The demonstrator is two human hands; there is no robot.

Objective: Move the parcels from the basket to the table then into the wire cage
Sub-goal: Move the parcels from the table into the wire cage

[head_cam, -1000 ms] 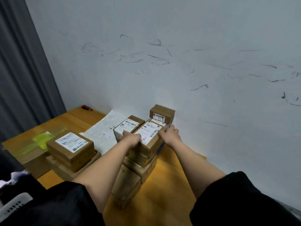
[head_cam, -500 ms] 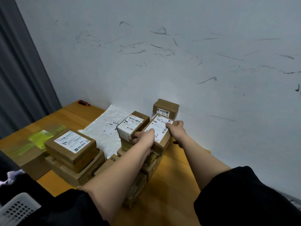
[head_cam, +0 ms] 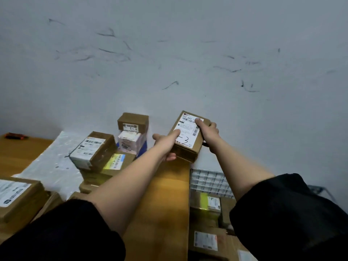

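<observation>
Both hands have lifted the labelled box [head_cam: 188, 133] off the stack [head_cam: 105, 162] and swung it to the right, past the end of the table [head_cam: 162, 204]; before, it sat on top of that stack. Nearest and low on the right sits the wire cage [head_cam: 209, 180], with parcels [head_cam: 207, 203] already inside; it lies below the box and closer to the person. Further out, the left hand [head_cam: 166, 146] holds the box's near left side, thumb flat on the label, fingers curled under; the right hand [head_cam: 208, 129] grips the far right corner. The box's long side points away toward the wall [head_cam: 169, 53], so it probably must come down and back; the right arm is nearer the cage.
</observation>
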